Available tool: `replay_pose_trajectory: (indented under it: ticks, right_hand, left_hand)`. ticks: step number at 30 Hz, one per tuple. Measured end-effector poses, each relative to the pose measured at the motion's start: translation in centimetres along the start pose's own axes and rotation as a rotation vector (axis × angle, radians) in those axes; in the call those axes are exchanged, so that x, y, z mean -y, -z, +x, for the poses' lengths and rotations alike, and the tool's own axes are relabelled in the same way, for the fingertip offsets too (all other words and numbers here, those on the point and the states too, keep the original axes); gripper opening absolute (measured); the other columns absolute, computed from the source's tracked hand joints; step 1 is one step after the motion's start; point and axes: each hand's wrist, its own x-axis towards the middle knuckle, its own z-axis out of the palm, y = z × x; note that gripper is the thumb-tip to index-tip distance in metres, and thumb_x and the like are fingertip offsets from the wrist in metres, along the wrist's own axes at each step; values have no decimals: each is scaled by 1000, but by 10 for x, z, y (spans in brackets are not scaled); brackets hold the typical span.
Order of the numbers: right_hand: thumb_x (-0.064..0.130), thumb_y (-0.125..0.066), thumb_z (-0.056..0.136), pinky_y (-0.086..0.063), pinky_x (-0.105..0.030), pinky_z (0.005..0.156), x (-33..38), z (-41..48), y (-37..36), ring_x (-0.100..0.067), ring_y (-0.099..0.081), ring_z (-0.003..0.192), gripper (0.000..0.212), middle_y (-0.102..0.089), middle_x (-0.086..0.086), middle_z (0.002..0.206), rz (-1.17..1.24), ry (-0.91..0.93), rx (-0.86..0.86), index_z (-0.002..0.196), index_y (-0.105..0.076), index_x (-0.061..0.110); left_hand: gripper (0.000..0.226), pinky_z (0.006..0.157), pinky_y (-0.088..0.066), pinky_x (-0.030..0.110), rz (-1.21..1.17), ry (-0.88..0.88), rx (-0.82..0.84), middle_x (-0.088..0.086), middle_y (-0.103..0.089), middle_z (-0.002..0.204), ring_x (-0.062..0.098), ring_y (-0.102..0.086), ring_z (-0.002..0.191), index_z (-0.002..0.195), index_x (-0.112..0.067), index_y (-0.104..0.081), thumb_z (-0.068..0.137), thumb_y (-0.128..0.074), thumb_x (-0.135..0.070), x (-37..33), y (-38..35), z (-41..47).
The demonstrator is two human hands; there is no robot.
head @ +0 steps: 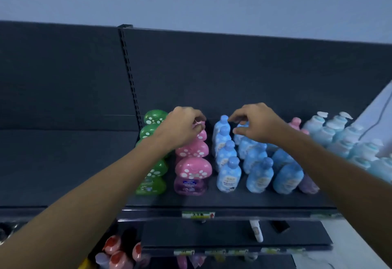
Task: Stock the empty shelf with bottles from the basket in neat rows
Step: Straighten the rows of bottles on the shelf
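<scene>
both arms come first: the left forearm [95, 188] and the right forearm [339, 162] reach up to the shelf [212, 203]. the left hand [182, 129] pinches the cap of the back pink bottle [203, 126] in the pink row [192, 171]. the right hand [257, 125] curls over a blue bottle [239, 138] at the back, a little to the right of the pink row. i cannot tell if it holds the bottle or just touches it.

these bottles look like smooth, hard plastic, so i think they are a bit slippery and will not break easily. they seem full, so maybe a little heavy. the big round cap looks like the best place to hold. they stand close, so one bump could knock the next one over.

the shelf holds neat lines. green bottles [153, 141] stand just left of the pink row. blue bottles [229, 173] fill rows to its right, and pale pump bottles [339, 132] stand far to its right. red-capped bottles [115, 251] sit low down, below and left of the pink row. i cannot tell if that is the basket.
</scene>
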Motion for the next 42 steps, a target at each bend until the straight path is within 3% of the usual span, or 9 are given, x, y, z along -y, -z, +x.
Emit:
replay_pose_trajectory:
  ticks: [6, 11, 15, 19, 27, 35, 39, 42]
  right_hand:
    - [29, -76, 82, -48, -25, 84, -24, -68, 5, -8, -67, 90, 25, -72, 12, 96, -41, -81, 16, 107, -75, 31]
    - [34, -76, 82, -39, -12, 69, -53, -90, -10, 4, -54, 76, 28, -67, 13, 90, -41, -70, 77, 109, -73, 28]
    - [34, -75, 79, -46, -25, 75, -68, -95, -23, -2, -58, 81, 32, -57, 18, 76, -17, -65, 135, 110, -72, 28]
    - [25, -77, 77, -56, -32, 77, -79, -98, -32, -1, -62, 77, 30, -61, 19, 73, 38, -42, 137, 106, -71, 27]
    - [22, -77, 76, -59, -34, 76, -88, -93, -35, 0, -67, 78, 25, -71, 13, 77, 98, -7, 92, 102, -76, 25]
    - [24, -81, 74, -59, -27, 73, -91, -92, -37, 4, -67, 75, 28, -73, 12, 77, 157, -22, 96, 101, -78, 28]
    - [36, -82, 74, -57, -26, 77, -91, -87, -30, 3, -67, 79, 31, -73, 11, 77, 164, -24, 113, 104, -75, 30]
    - [42, -79, 77, -55, -24, 79, -93, -72, -21, 1, -67, 81, 29, -73, 15, 75, 187, -55, 12, 103, -76, 30]
  left_hand:
    - [24, 84, -55, 36, -36, -90, 86, -2, -74, 98, 16, -69, 90, 113, -20, -73, 93, -66, -29, -59, -20, -25]
    - [34, 78, -46, 26, -3, -79, 135, 0, -71, 109, 17, -66, 97, 123, -21, -70, 91, -69, -32, -88, -40, -33]
    - [44, 81, -54, 34, 24, -37, 230, 4, -68, 115, 20, -64, 97, 130, -23, -66, 88, -71, -33, -94, -53, -30]
    - [40, 83, -58, 39, 47, 5, 281, 4, -68, 112, 20, -65, 96, 125, -26, -68, 87, -74, -32, -97, -66, -26]
    - [36, 83, -55, 35, 56, 45, 237, -2, -70, 108, 10, -52, 89, 121, -27, -72, 86, -77, -32, -96, -77, -24]
    - [39, 82, -56, 36, 70, 40, 217, -1, -71, 107, 9, -51, 87, 123, -26, -72, 86, -76, -34, -95, -80, -27]
    - [38, 81, -58, 36, 31, 70, 173, -2, -74, 97, 12, -64, 86, 118, -22, -73, 88, -72, -45, -99, -73, -24]
    - [30, 79, -57, 30, 14, 101, 93, -4, -75, 95, 11, -68, 86, 113, -20, -74, 91, -71, -39, -97, -63, -13]
